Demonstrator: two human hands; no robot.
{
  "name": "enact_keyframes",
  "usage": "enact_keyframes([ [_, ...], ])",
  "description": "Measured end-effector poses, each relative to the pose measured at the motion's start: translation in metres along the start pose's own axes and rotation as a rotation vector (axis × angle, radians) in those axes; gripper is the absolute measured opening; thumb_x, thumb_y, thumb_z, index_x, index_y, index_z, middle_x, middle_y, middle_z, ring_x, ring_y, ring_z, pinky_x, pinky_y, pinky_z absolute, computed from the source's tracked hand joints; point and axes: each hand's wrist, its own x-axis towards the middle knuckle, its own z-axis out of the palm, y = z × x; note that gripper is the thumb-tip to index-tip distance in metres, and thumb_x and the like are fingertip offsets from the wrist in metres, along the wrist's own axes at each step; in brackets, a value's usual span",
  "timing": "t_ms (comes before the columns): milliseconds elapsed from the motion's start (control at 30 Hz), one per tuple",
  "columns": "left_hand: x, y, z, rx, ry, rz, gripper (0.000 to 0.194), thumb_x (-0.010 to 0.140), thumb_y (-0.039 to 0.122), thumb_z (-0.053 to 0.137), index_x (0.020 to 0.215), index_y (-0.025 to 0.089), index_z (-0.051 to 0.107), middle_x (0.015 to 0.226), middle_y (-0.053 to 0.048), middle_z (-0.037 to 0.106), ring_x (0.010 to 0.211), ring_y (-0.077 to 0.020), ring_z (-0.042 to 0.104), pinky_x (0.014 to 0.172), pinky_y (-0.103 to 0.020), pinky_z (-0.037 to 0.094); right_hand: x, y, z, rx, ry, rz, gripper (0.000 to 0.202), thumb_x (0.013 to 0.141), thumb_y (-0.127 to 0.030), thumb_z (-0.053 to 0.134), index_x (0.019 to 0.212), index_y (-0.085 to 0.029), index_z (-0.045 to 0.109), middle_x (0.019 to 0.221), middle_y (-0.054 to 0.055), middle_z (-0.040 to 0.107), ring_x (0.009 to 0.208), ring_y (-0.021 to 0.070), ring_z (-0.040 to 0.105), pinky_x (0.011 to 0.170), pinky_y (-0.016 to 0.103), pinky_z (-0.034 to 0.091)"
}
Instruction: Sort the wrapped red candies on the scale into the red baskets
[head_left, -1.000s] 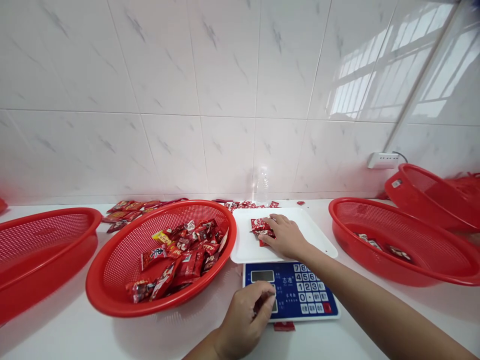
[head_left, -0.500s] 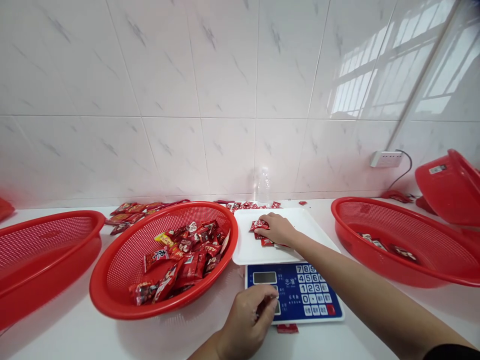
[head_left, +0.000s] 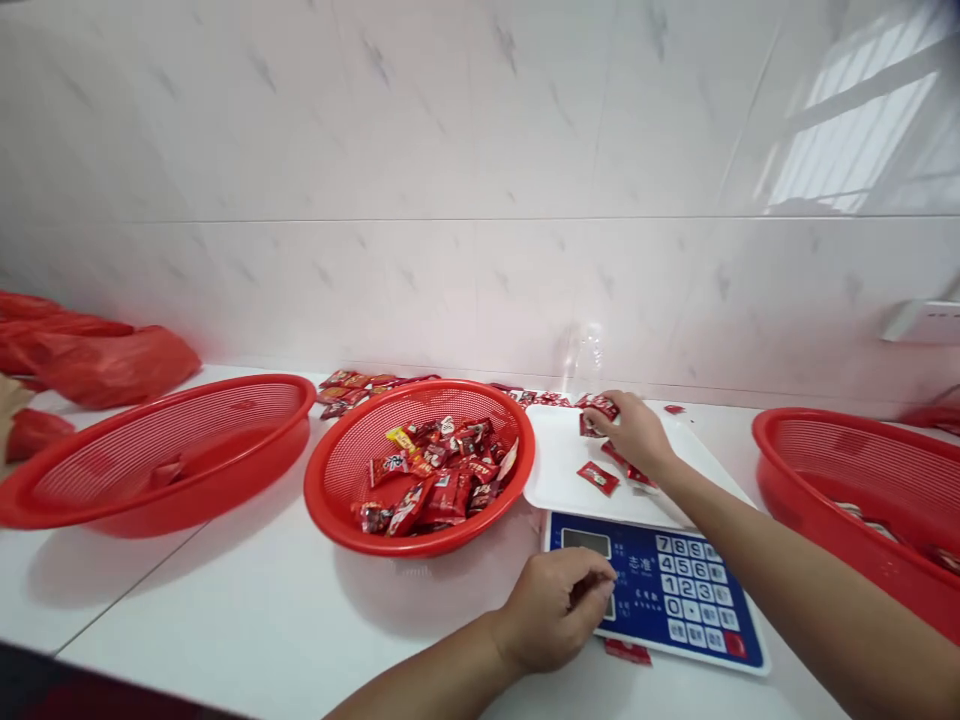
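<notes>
Over the white tray [head_left: 555, 470] of the blue scale [head_left: 645, 620], my right hand [head_left: 634, 435] holds small red packets [head_left: 598, 408] between thumb and fingers. Other red packets [head_left: 598, 477] lie on the tray below and beside that hand. My left hand [head_left: 559, 605] is closed in a loose pinch in front of the scale's display; whatever it may hold is too small or hidden to name. Left of the scale stands a round red basket [head_left: 330, 500] with many red packets and a yellow one [head_left: 400, 440] in it.
A red basket [head_left: 292, 440] with one red piece stands at the left, red bags [head_left: 127, 365] behind it. Another basket [head_left: 780, 470] with a few packets is at the right. Packets and a clear bottle [head_left: 585, 360] line the wall. One packet [head_left: 628, 652] sticks out under the scale.
The view has turned left. My right hand has lifted packets from the group on the tray, leaving others spread out. My left hand stays pinched by the display.
</notes>
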Motion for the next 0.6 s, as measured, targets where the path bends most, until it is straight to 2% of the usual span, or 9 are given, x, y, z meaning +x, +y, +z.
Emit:
enact_keyframes([
  [133,-0.002,0.002,0.003,-0.171,0.028,-0.112,0.023,0.084,0.029,0.051,0.094,0.014,0.064,0.076,-0.006,0.062,0.062,-0.0126,0.050,0.059,-0.024,0.042,0.002,0.000,-0.013,0.077,0.145,0.067,0.042,0.082,-0.053,0.051,0.100,-0.018,0.063,0.096,0.009,0.066,0.091,0.0243,0.058,0.077,0.034,0.041],
  [233,-0.003,0.001,0.005,-0.401,0.056,-0.241,0.032,0.080,0.036,0.060,0.102,0.013,0.060,0.074,-0.003,0.058,0.061,-0.0112,0.051,0.058,-0.024,0.043,-0.005,-0.014,-0.028,0.148,0.217,0.124,0.047,0.082,-0.057,0.048,0.102,-0.018,0.063,0.087,0.008,0.067,0.078,0.0227,0.061,0.066,0.033,0.043],
  [333,0.000,0.002,0.007,-0.697,0.087,-0.291,0.070,0.068,0.046,0.073,0.126,0.020,0.043,0.104,-0.010,0.056,0.083,-0.0175,0.058,0.064,-0.029,0.048,-0.028,-0.040,-0.040,0.296,0.220,0.151,0.046,0.080,-0.060,0.049,0.101,-0.021,0.064,0.079,0.005,0.067,0.064,0.0192,0.061,0.056,0.029,0.044],
  [400,0.004,0.007,0.007,-0.906,0.114,-0.255,0.098,0.058,0.053,0.078,0.138,0.030,0.026,0.130,-0.016,0.041,0.108,-0.0261,0.052,0.072,-0.037,0.051,-0.053,-0.060,-0.044,0.402,0.179,0.118,0.042,0.079,-0.059,0.052,0.098,-0.023,0.064,0.078,0.003,0.067,0.060,0.0177,0.060,0.054,0.028,0.045],
  [433,0.006,0.011,0.007,-0.988,0.116,-0.222,0.107,0.054,0.056,0.078,0.140,0.032,0.020,0.137,-0.017,0.034,0.116,-0.0295,0.047,0.077,-0.042,0.051,-0.066,-0.069,-0.044,0.428,0.153,0.075,0.040,0.079,-0.057,0.053,0.099,-0.023,0.063,0.079,0.002,0.067,0.063,0.0177,0.061,0.056,0.028,0.046],
  [500,0.008,0.023,0.007,-1.062,0.094,-0.151,0.106,0.056,0.059,0.076,0.143,0.031,0.021,0.139,-0.017,0.034,0.122,-0.0327,0.043,0.086,-0.048,0.047,-0.091,-0.082,-0.041,0.464,0.125,-0.055,0.036,0.079,-0.054,0.056,0.099,-0.025,0.062,0.085,0.003,0.067,0.070,0.0186,0.062,0.061,0.029,0.048],
  [600,0.007,0.043,0.007,-1.051,0.093,-0.129,0.076,0.076,0.057,0.061,0.139,0.023,0.036,0.130,-0.017,0.048,0.121,-0.0314,0.046,0.099,-0.049,0.037,-0.117,-0.090,-0.031,0.508,0.125,-0.232,0.036,0.082,-0.047,0.056,0.112,-0.026,0.057,0.095,0.005,0.064,0.082,0.0203,0.060,0.069,0.032,0.050],
])
